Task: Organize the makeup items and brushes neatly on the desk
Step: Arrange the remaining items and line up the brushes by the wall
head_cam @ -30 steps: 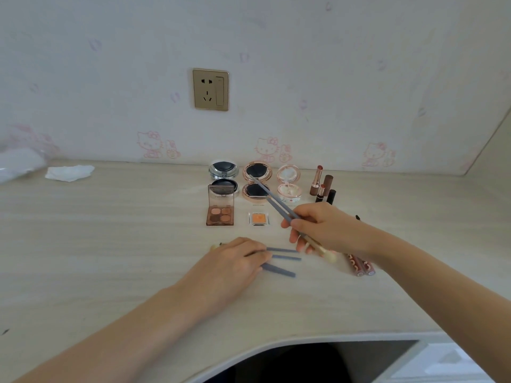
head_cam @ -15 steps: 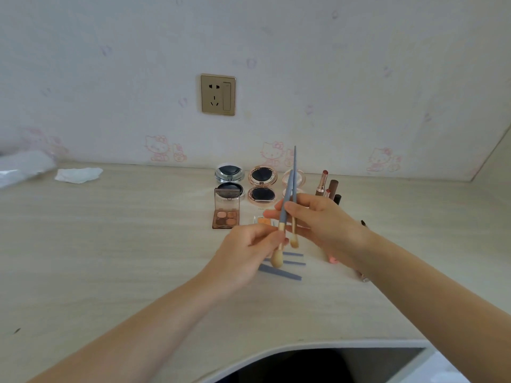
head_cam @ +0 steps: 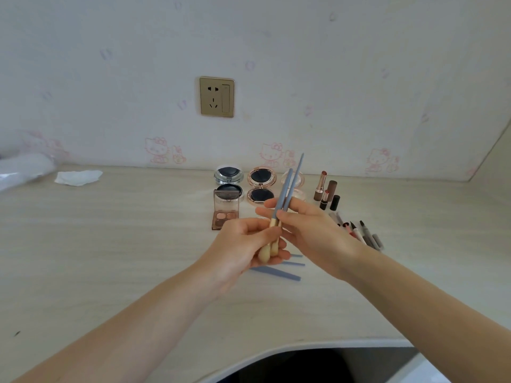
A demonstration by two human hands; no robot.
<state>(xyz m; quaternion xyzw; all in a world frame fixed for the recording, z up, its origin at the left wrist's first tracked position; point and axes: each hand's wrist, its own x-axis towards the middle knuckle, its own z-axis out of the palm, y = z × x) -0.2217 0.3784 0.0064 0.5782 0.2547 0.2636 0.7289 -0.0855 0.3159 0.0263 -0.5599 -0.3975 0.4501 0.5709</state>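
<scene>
Above a pale wooden desk (head_cam: 110,258), a person's left hand (head_cam: 237,247) and right hand (head_cam: 312,230) meet, the fingers of both curled around two blue-handled brushes (head_cam: 284,194) held upright, bristles down. More brush handles (head_cam: 276,272) lie beneath; compacts (head_cam: 261,178), an eyeshadow palette (head_cam: 225,214), lipsticks (head_cam: 327,193) and pencils (head_cam: 365,236) sit behind.

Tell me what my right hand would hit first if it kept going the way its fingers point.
Probably the left hand: the right hand points left across the two brushes both hands hold, nearly touching it already, though depth is hard to judge.
</scene>
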